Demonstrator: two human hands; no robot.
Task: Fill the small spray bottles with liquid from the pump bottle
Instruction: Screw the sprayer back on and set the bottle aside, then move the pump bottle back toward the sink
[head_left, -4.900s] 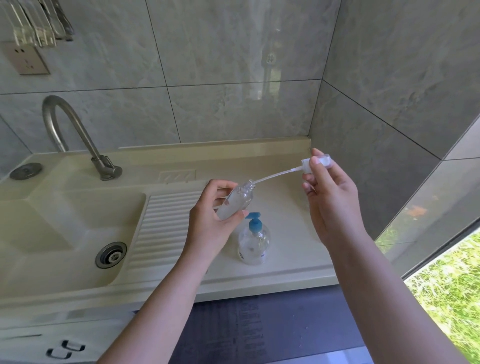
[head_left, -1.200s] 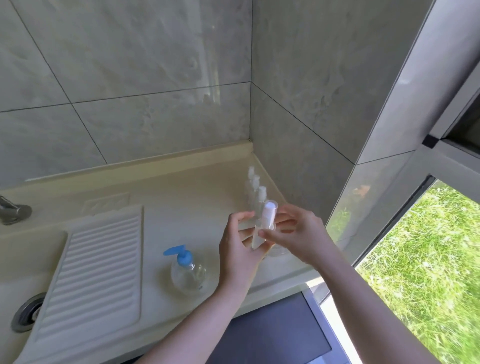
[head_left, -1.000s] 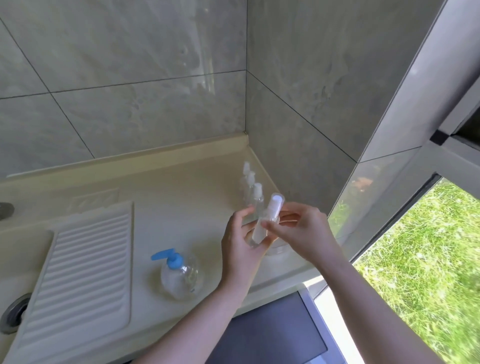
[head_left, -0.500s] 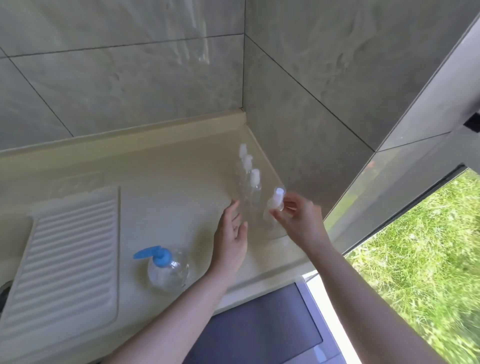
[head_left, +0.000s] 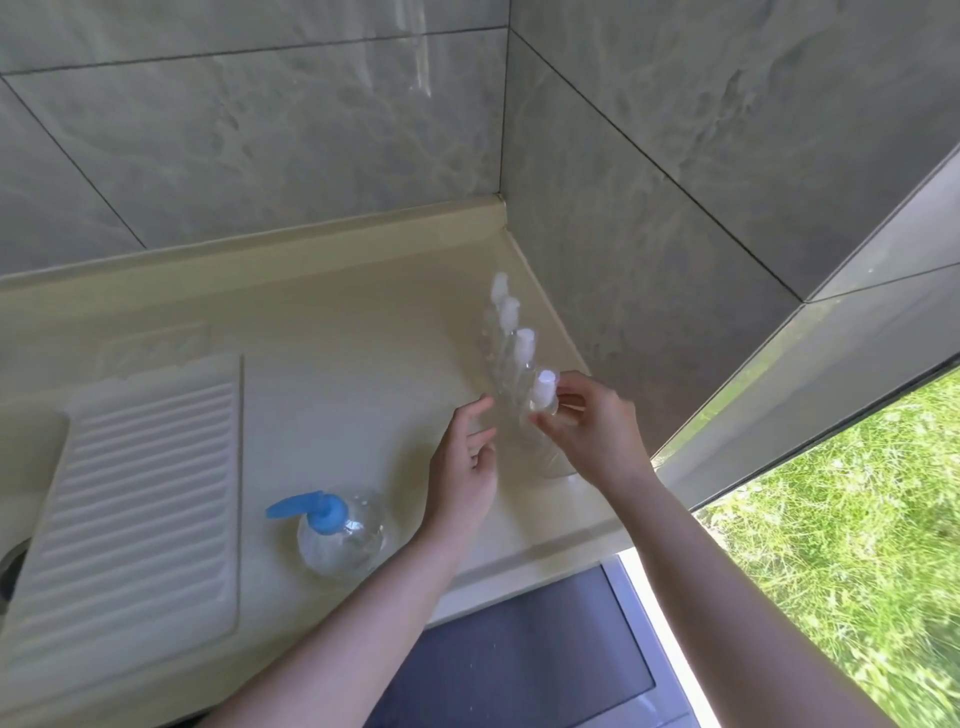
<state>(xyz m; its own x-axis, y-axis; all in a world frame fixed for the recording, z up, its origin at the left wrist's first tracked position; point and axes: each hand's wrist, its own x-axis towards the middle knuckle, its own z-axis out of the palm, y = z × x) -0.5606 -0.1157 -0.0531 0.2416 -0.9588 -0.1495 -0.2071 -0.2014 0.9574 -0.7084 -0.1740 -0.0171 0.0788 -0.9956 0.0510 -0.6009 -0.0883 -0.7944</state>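
Note:
A row of clear small spray bottles with white tops stands along the right wall on the beige counter (head_left: 363, 364); three stand free (head_left: 511, 338). My right hand (head_left: 592, 431) pinches the top of the nearest small spray bottle (head_left: 543, 395), which stands at the front end of the row. My left hand (head_left: 465, 462) hovers just left of that bottle, fingers relaxed and holding nothing. The clear pump bottle (head_left: 340, 530) with a blue pump head stands on the counter to the left of my left wrist.
A ribbed drainboard (head_left: 140, 483) lies at the left of the counter. Grey tiled walls (head_left: 649, 234) meet in the corner behind the bottles. A window (head_left: 857, 545) onto grass opens at the right, and the counter's front edge runs below my arms.
My left hand has let go of the small spray bottle and opened. My right hand has carried the bottle to the front end of the row by the wall.

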